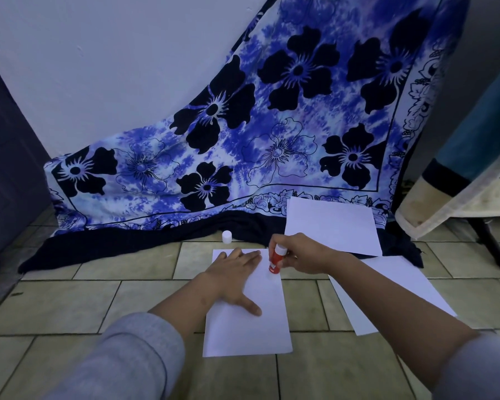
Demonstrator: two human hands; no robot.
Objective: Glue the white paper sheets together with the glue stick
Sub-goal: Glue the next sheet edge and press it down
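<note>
Now we press our left hand flat, fingers spread, on the near white paper sheet lying on the tiled floor, while our right hand closes around the red glue stick, tip down at the sheet's far right corner. We judge gluing is starting; next we stroke along the edge, then fetch another sheet.

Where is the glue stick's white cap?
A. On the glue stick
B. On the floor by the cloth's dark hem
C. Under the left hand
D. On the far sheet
B: the cap stands on the tiled floor beside the cloth, apart from the glue stick in the right hand.
</note>
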